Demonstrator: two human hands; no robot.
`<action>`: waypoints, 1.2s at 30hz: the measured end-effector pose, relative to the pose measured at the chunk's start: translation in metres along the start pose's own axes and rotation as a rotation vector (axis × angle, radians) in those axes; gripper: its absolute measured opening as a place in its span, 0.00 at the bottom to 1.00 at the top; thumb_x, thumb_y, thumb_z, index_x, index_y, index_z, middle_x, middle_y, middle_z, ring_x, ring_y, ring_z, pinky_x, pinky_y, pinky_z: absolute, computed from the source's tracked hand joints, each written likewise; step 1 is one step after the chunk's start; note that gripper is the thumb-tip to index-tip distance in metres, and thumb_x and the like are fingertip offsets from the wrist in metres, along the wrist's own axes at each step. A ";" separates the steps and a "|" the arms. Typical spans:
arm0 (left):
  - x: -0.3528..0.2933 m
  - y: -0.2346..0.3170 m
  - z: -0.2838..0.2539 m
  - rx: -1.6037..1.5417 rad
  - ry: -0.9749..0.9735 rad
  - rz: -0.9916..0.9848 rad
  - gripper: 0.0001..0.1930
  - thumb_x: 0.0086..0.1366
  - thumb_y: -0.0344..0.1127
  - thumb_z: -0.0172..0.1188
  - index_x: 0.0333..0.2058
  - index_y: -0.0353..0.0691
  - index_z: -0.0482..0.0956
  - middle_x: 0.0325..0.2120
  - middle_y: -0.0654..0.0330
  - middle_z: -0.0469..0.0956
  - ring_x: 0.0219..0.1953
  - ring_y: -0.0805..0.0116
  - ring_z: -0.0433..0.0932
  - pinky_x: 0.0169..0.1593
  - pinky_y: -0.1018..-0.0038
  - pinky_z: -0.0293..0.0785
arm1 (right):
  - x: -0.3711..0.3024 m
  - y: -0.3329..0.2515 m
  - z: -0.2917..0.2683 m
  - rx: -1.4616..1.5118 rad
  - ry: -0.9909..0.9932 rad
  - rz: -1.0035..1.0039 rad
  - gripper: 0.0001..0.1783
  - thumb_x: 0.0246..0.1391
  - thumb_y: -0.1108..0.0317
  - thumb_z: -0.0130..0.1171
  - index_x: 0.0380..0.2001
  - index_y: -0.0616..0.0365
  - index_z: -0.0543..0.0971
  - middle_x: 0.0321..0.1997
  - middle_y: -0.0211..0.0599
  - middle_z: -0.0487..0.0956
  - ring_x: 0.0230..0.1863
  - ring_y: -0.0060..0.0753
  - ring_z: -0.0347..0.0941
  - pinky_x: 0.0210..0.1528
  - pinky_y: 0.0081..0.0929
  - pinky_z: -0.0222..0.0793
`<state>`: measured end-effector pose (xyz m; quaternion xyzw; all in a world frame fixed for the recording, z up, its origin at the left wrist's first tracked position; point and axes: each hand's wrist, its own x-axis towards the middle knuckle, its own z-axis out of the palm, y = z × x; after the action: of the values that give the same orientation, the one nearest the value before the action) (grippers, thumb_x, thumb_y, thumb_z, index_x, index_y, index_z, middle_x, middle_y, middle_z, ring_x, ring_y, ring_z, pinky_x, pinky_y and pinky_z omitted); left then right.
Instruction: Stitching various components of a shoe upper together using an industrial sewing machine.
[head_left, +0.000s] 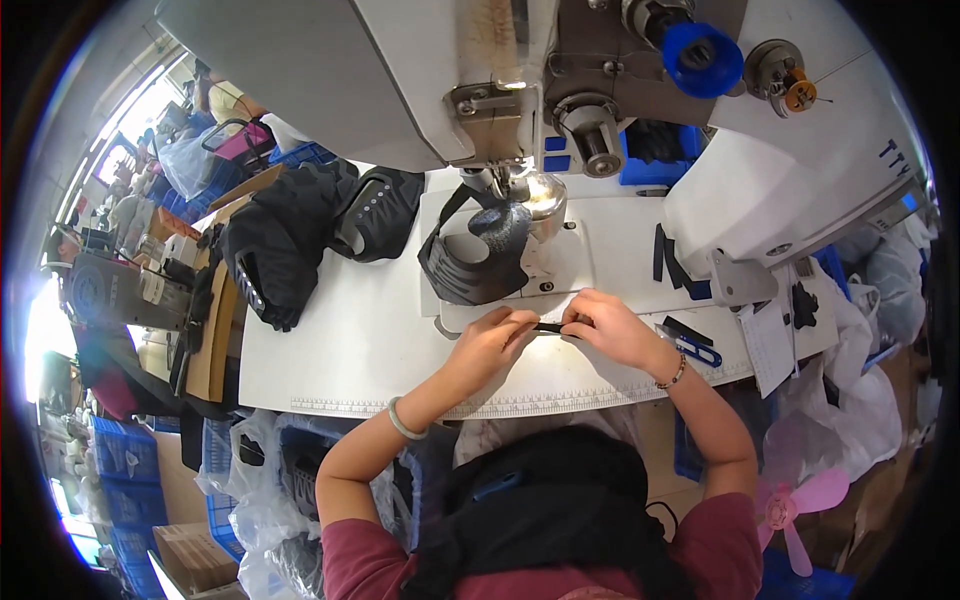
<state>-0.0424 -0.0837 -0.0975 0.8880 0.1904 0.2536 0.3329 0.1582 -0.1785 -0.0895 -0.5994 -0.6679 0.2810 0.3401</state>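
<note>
Between my two hands a short black strip (548, 327) is stretched above the white table near its front edge. Its left end is pinched in the fingers of my left hand (492, 343). The fingers of my right hand (608, 328) close on the other end. Just beyond them, a dark grey shoe upper (474, 272) sits on the machine bed below the needle area of a sewing machine (490, 182). More black strips (672, 262) lie on the table to the right. Close to my right wrist is a small blue-handled cutting tool (700, 348).
Several dark shoe uppers (280, 235) are heaped at the table's left. A ruler scale (350, 406) runs along the front edge. A white card (766, 345) hangs over the right edge. Blue crates (128, 465) stand at the lower left, and a pink fan (790, 505) at the lower right.
</note>
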 end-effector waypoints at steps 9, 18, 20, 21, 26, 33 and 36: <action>-0.009 0.015 -0.001 0.401 0.101 0.204 0.19 0.56 0.26 0.59 0.47 0.43 0.73 0.46 0.53 0.71 0.25 0.63 0.76 0.27 0.72 0.72 | -0.001 -0.011 -0.016 0.499 -0.004 0.264 0.06 0.50 0.71 0.59 0.29 0.64 0.77 0.18 0.27 0.71 0.15 0.16 0.64 0.17 0.15 0.58; 0.016 0.052 -0.018 0.364 0.319 0.623 0.20 0.48 0.23 0.60 0.44 0.34 0.76 0.42 0.55 0.74 0.31 0.68 0.72 0.29 0.77 0.71 | -0.022 -0.051 -0.023 1.036 -0.022 0.260 0.03 0.51 0.76 0.57 0.31 0.61 0.75 0.18 0.22 0.68 0.15 0.10 0.59 0.15 0.10 0.50; 0.017 0.062 -0.016 0.171 0.308 0.471 0.18 0.49 0.22 0.60 0.42 0.35 0.77 0.39 0.55 0.74 0.30 0.69 0.72 0.29 0.78 0.71 | -0.024 -0.062 -0.018 0.999 0.110 0.181 0.03 0.52 0.76 0.56 0.32 0.61 0.74 0.19 0.22 0.69 0.15 0.09 0.59 0.15 0.09 0.51; 0.017 0.068 -0.015 -0.025 0.291 0.317 0.16 0.51 0.21 0.60 0.41 0.36 0.77 0.37 0.56 0.75 0.29 0.69 0.72 0.28 0.79 0.71 | -0.025 -0.066 -0.015 0.995 0.113 0.177 0.03 0.52 0.76 0.56 0.32 0.61 0.74 0.19 0.22 0.69 0.15 0.09 0.59 0.15 0.09 0.51; 0.015 0.079 -0.003 -0.538 0.256 0.035 0.15 0.54 0.19 0.57 0.42 0.35 0.77 0.35 0.59 0.75 0.32 0.77 0.75 0.35 0.81 0.75 | -0.024 -0.070 0.002 0.857 0.438 0.001 0.03 0.53 0.77 0.55 0.32 0.60 0.73 0.21 0.23 0.71 0.17 0.08 0.61 0.16 0.08 0.54; 0.019 0.075 0.005 -0.470 0.366 0.049 0.13 0.54 0.20 0.58 0.40 0.34 0.78 0.34 0.58 0.76 0.31 0.77 0.75 0.36 0.82 0.76 | -0.021 -0.074 0.004 0.893 0.473 0.007 0.05 0.53 0.75 0.57 0.33 0.60 0.72 0.25 0.25 0.73 0.22 0.09 0.65 0.22 0.09 0.61; 0.020 0.072 0.006 -0.452 0.389 0.046 0.11 0.54 0.20 0.58 0.38 0.34 0.78 0.33 0.59 0.76 0.31 0.77 0.75 0.35 0.82 0.76 | -0.017 -0.074 0.005 0.902 0.500 0.037 0.04 0.53 0.77 0.55 0.31 0.60 0.70 0.23 0.27 0.72 0.18 0.10 0.64 0.17 0.07 0.57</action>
<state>-0.0105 -0.1271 -0.0459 0.7302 0.1693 0.4624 0.4737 0.1098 -0.2043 -0.0367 -0.4537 -0.3678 0.3952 0.7090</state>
